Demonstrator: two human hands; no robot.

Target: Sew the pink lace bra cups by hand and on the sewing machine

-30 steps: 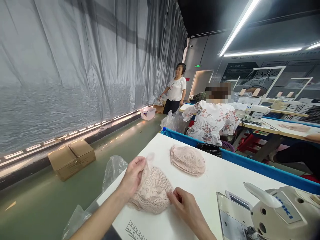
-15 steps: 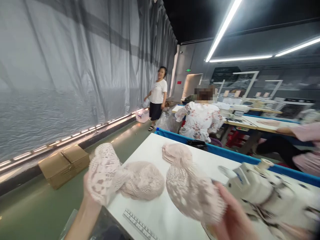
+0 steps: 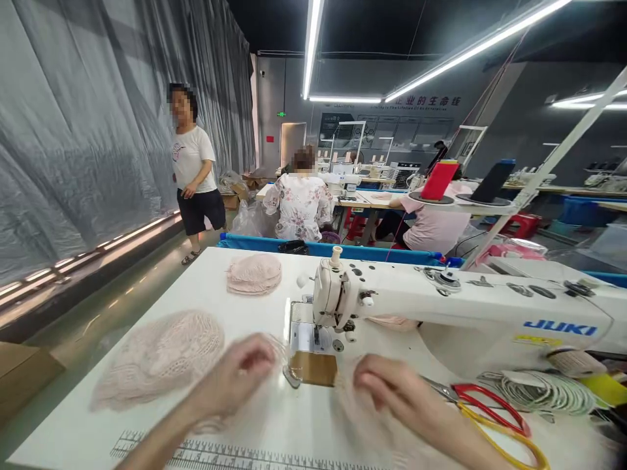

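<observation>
My left hand (image 3: 235, 380) and my right hand (image 3: 392, 391) are low over the white table (image 3: 206, 287), in front of the white sewing machine (image 3: 465, 307). Both are smeared by motion. The left hand's fingers curl on a pale pink lace piece (image 3: 275, 346) beside the brass-coloured needle plate (image 3: 313, 367). A second blurred lace piece (image 3: 353, 398) sits in the curled fingers of the right hand. A heap of the same lace (image 3: 161, 356) lies left of my left hand. A smaller stack (image 3: 253, 273) lies at the table's far side.
Red-handled scissors (image 3: 490, 398) and a coiled cord (image 3: 543, 391) lie right of my right hand. A printed ruler (image 3: 245, 454) runs along the near edge. A person (image 3: 193, 170) stands in the left aisle; others (image 3: 301, 202) sit ahead. A cardboard box (image 3: 24, 375) sits on the floor, left.
The view swung right from the table's left end to the sewing machine. Both hands lifted lace pieces off the heap and carried them in front of the needle. The standing person walked nearer.
</observation>
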